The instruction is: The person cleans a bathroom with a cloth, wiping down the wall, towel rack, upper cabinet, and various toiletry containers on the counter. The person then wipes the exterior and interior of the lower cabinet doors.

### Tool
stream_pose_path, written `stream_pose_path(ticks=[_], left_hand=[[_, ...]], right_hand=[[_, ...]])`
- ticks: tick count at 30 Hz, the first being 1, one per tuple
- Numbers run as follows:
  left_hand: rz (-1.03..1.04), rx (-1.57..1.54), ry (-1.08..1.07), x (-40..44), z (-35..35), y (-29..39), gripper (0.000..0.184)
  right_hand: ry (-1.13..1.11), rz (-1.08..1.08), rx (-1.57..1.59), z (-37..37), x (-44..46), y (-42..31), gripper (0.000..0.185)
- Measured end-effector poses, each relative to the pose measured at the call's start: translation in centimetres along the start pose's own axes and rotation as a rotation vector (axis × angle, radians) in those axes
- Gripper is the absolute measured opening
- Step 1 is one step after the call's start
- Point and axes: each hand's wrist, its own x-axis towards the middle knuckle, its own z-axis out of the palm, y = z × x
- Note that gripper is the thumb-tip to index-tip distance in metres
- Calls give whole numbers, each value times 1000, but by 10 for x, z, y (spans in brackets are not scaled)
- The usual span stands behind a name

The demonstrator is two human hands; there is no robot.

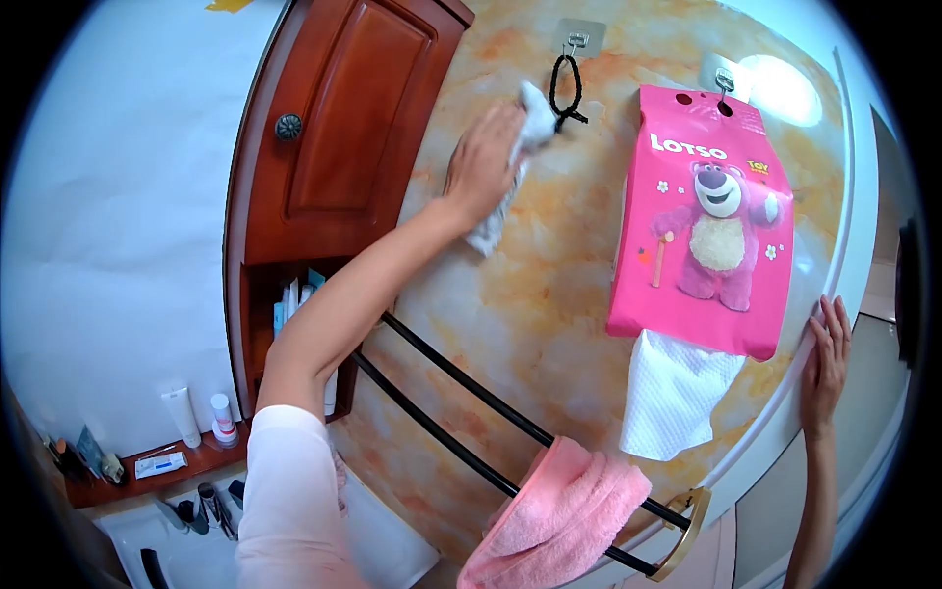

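Note:
My left hand (483, 162) is stretched up to the marbled wall (549, 314), its fingers closed over a white and grey cloth (536, 116) pressed against the surface. Just right of the cloth, a black hair tie (566, 86) hangs from a clear adhesive hook (577, 41). My right hand (829, 365) lies against the white door frame (785, 417), fingers extended and holding nothing. Between the two hands hangs a pink tissue pack (711, 226) printed with a bear, a white tissue (682, 398) sticking out of its bottom.
A black double towel rail (451, 398) crosses below, with a pink towel (564, 515) draped over it. To the left is a red-brown wooden cabinet (353, 118). Tubes and bottles stand on a wooden ledge (152, 479) above a white sink (392, 535).

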Motion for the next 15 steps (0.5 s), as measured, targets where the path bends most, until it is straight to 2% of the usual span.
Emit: stream_pose_path(ticks=[3,6,9,12,15], left_hand=[[-138,248,-139,8,-32,19,43],[-330,234,-101,14,-9,-23,51],[-498,186,219,38,22,-72,62],[-441,168,237,76,38,-89,69],[-279,83,284,111,67,-126,67]], right_hand=[[15,-12,-10,2,0,1,41],[0,-14,-33,2,-4,4,38],[-14,-24,-47,4,-5,7,35],[-35,-22,-55,1,-5,7,33],[-39,-8,-25,-1,-5,4,34]])
